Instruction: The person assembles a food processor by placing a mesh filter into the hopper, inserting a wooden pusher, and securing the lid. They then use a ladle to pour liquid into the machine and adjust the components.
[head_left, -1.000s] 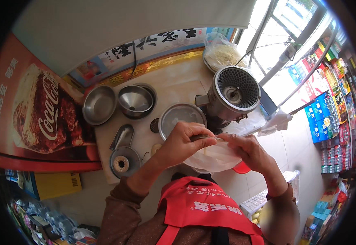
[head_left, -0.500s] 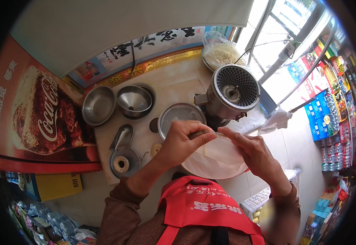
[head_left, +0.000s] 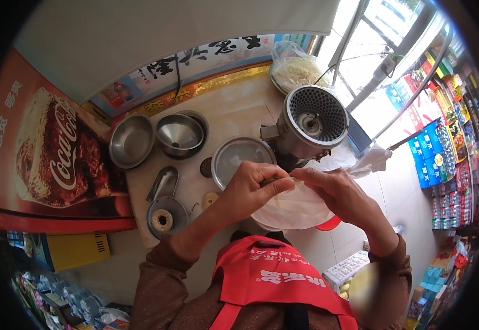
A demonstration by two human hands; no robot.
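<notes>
A thin white cloth bag (head_left: 297, 208), seemingly a filter bag, hangs from my two hands over the floor beside the table's near edge. My left hand (head_left: 256, 190) is closed on its gathered top, with thumb and fingers pinching a thin dark rim or fold. Close against it, my right hand (head_left: 336, 190) is also closed on the bag's top edge, its fingertips partly hidden behind the hand. Under the bag shows the edge of a red container (head_left: 329, 224). Just beyond my left hand stands a round steel pot (head_left: 234, 147) with a pale surface inside.
A steel grinding machine (head_left: 300, 132) with a perforated drum stands behind the hands. Steel bowls (head_left: 131, 142), a funnel (head_left: 180, 132) and machine parts (head_left: 165, 217) lie on the table (head_left: 140, 179). A plastic bag of pale shreds (head_left: 297, 71) sits at the back. Packed shelves (head_left: 451, 159) line the right.
My right hand has moved in against my left, and its fingers now curl over the bag's edge. The bag has shifted, uncovering more of the red container below.
</notes>
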